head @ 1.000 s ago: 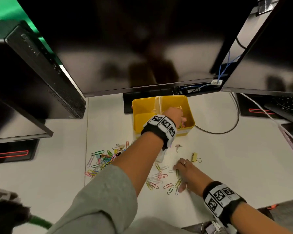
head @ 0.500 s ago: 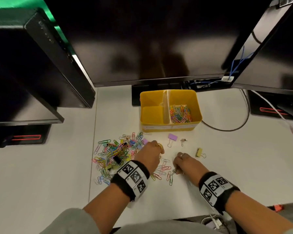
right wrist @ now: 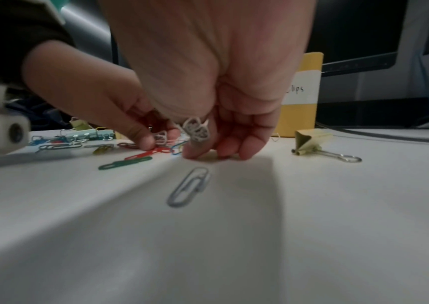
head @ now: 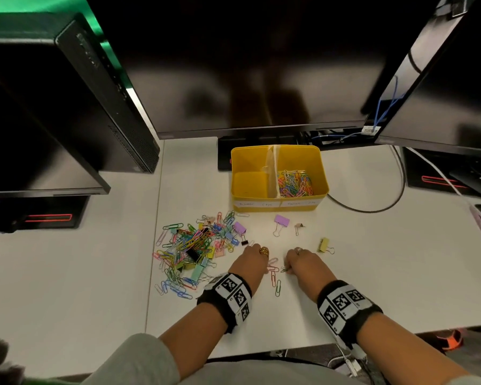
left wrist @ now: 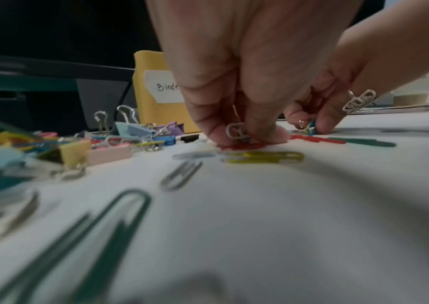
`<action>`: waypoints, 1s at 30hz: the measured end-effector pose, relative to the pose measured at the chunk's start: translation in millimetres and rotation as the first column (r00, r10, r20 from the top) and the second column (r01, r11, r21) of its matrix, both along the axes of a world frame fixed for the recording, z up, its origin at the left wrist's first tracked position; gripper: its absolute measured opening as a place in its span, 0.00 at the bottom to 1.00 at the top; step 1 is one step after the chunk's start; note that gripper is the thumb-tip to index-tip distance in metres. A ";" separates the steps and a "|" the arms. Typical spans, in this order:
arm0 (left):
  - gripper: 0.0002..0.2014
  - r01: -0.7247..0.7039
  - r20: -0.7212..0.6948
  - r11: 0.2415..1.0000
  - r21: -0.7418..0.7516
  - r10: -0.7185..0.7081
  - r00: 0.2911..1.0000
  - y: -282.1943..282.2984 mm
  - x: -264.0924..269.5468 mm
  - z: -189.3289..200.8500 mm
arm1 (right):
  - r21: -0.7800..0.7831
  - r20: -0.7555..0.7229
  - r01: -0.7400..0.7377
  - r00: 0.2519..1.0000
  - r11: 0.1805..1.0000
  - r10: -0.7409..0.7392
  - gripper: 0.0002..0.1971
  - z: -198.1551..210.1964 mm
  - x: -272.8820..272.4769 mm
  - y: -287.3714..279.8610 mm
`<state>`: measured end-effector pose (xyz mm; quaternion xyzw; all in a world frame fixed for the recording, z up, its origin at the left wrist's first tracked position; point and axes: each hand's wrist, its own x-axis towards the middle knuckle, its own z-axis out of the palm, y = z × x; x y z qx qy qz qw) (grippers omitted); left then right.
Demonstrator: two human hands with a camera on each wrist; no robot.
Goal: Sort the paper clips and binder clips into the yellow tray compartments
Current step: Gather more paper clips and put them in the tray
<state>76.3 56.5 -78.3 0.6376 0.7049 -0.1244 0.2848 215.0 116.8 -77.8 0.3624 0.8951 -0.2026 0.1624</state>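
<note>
The yellow tray (head: 278, 205) stands at the back of the desk; its right compartment holds paper clips (head: 296, 183) and its left compartment shows bare. A mixed pile of paper clips and binder clips (head: 195, 245) lies to the left. My left hand (head: 254, 262) is down beside the pile, and in the left wrist view its fingertips (left wrist: 218, 135) pinch a white paper clip (left wrist: 235, 131) over a red one. My right hand (head: 300, 263) sits close beside it and pinches blue and yellow paper clips (left wrist: 309, 127) against the table.
A purple binder clip (head: 281, 220), a small pink one (head: 299, 226) and a yellow one (head: 324, 245) lie singly in front of the tray. Red and green paper clips (head: 275, 282) lie between my wrists. Monitors overhang the back, and a black cable (head: 372, 209) runs at the right.
My left hand has come back from the tray's right compartment down to the loose clips next to my right hand. My right hand has stayed on the table gathering clips.
</note>
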 end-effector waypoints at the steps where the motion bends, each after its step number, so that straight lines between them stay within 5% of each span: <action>1: 0.14 -0.013 -0.013 1.000 0.015 0.013 1.000 1.2 1.0 -1.1 | 0.022 0.016 0.007 1.000 1.000 -0.007 0.15 -0.6 -1.3 -2.2; 6: 0.16 -0.193 0.151 0.980 0.054 0.183 0.971 14.0 -5.6 8.1 | -0.016 -0.010 0.163 0.987 0.987 -0.163 0.15 7.4 -2.7 1.4; 8: 0.12 -0.480 0.397 0.873 0.084 0.412 0.820 14.1 -15.8 15.1 | -0.064 -0.126 0.260 0.956 0.963 -0.266 0.13 20.3 -4.1 6.4; 10: 0.10 -0.714 0.658 0.699 -0.031 0.552 0.512 7.1 -24.5 19.3 | -0.117 -0.331 0.311 0.883 0.943 -0.332 0.10 40.6 -10.9 6.8; 12: 0.12 -0.705 0.808 0.584 -0.403 0.588 0.025 1.2 -28.7 25.0 | -0.117 -0.525 0.296 0.792 0.948 -0.312 0.04 66.7 -24.0 -0.3; 14: 0.16 -0.509 0.732 0.528 -0.680 0.534 -0.423 -0.2 -27.7 28.4 | -0.091 -0.588 0.234 0.772 0.968 -0.242 0.05 82.8 -37.5 -8.7; 16: 0.13 -0.330 0.558 0.478 -0.814 0.484 -0.674 -0.9 -25.7 34.1 | -0.059 -0.550 0.185 0.814 0.981 -0.187 0.07 86.4 -47.7 -14.9; 18: 0.10 -0.252 0.452 0.416 -0.874 0.502 -0.738 -3.4 -21.4 38.0 | -0.011 -0.439 0.104 0.893 0.995 -0.098 0.14 88.6 -51.8 -20.2; 23: 0.18 -0.285 0.374 0.241 -0.928 0.596 -0.711 -4.6 -17.3 34.6 | 0.118 -0.355 -0.035 0.932 0.992 0.075 0.16 87.3 -41.8 -26.1; 27: 0.20 -0.350 0.405 0.225 -0.909 0.671 -0.621 -11.3 -28.4 24.4 | -0.012 -0.389 0.172 0.907 0.985 -0.163 0.14 65.9 -7.7 -19.6; 30: 0.17 -0.550 0.560 0.278 -0.788 0.695 -0.451 -26.5 -44.4 24.9 | -0.134 -0.105 0.372 0.916 0.919 -0.386 0.14 38.7 24.2 -21.6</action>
